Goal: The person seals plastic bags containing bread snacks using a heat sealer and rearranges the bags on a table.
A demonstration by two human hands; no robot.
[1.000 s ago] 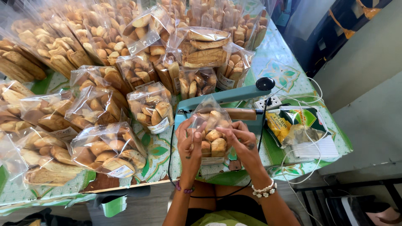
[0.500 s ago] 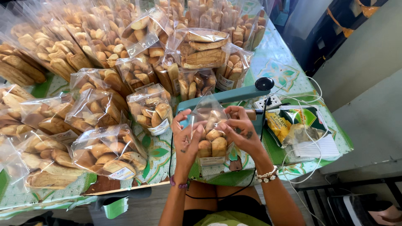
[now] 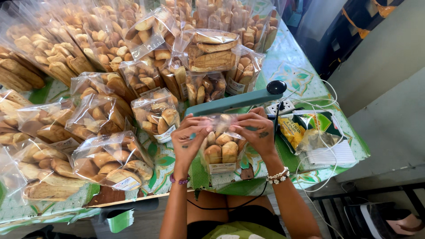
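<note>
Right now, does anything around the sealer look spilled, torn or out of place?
Nothing spilled or torn shows. The left hand and right hand hold the clear plastic bag of biscuits upright at the teal heat sealer. One oddity: white cables trail loosely over the yellow-green snack packet beside it.

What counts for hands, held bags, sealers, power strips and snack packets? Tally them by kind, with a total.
Hands: 2, left hand and right hand
Held biscuit bag: 1
Teal sealer: 1
White power strip: 1
Yellow-green snack packet: 1
Total: 6
</note>
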